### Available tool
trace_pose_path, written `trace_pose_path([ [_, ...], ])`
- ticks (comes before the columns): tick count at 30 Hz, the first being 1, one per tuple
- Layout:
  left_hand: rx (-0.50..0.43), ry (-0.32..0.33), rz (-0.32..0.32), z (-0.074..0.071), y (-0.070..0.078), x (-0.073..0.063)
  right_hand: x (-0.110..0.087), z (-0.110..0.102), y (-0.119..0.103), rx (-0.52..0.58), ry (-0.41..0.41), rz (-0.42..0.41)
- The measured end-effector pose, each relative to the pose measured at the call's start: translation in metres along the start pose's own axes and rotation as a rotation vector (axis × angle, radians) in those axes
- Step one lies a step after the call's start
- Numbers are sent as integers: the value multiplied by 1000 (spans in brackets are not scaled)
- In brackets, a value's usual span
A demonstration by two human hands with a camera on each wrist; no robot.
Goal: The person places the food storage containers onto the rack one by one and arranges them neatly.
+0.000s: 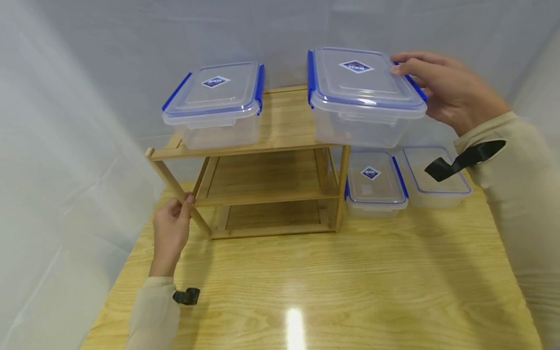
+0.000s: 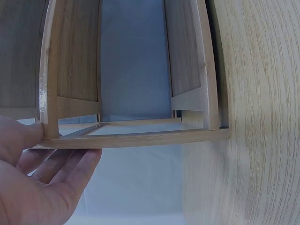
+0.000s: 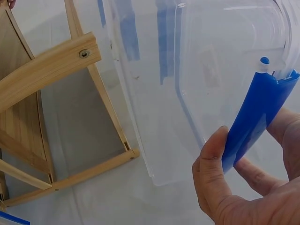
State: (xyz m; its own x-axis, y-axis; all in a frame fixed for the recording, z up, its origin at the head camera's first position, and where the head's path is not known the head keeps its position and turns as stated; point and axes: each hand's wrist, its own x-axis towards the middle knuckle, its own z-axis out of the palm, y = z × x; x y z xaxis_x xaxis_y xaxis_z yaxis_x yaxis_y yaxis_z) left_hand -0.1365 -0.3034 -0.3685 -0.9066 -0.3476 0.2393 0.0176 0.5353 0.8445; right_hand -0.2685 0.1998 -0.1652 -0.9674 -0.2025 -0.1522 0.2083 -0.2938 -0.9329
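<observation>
My left hand (image 1: 171, 229) grips the front left post of a three-tier wooden shelf rack (image 1: 267, 177), level with its middle shelf. In the left wrist view the thumb is on one side of the frame, with the fingers (image 2: 70, 166) on the other. My right hand (image 1: 457, 90) holds a clear plastic food container (image 1: 356, 126) by its right side, at the rack's upper right. Thumb and fingers pinch the container's blue latch (image 3: 255, 112). Its lid carries a diamond-shaped label. A second lidded container (image 1: 218, 131) sits on the left of the top shelf.
Two more clear containers, one with blue latches (image 1: 376, 182) and one with a blue-rimmed lid (image 1: 437, 170), stand on the table right of the rack. The wooden table (image 1: 280, 282) extends in front. A pale sheet (image 1: 284, 29) hangs behind and at the sides.
</observation>
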Motion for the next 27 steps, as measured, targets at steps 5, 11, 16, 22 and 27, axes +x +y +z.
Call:
trace_pose_path([
  [5,11,2,0,-1,0,0,7,16,1,-25,2,-5],
  [11,14,3,-4,-1,0,0,13,32,2,-86,5,-20],
  [16,1,2,-1,0,1,0,16,43,4,-119,13,-23],
  [22,5,7,-6,1,2,-1,21,55,6,-133,13,-26],
  [27,0,7,-10,1,2,-1,25,62,7,-123,8,-21],
])
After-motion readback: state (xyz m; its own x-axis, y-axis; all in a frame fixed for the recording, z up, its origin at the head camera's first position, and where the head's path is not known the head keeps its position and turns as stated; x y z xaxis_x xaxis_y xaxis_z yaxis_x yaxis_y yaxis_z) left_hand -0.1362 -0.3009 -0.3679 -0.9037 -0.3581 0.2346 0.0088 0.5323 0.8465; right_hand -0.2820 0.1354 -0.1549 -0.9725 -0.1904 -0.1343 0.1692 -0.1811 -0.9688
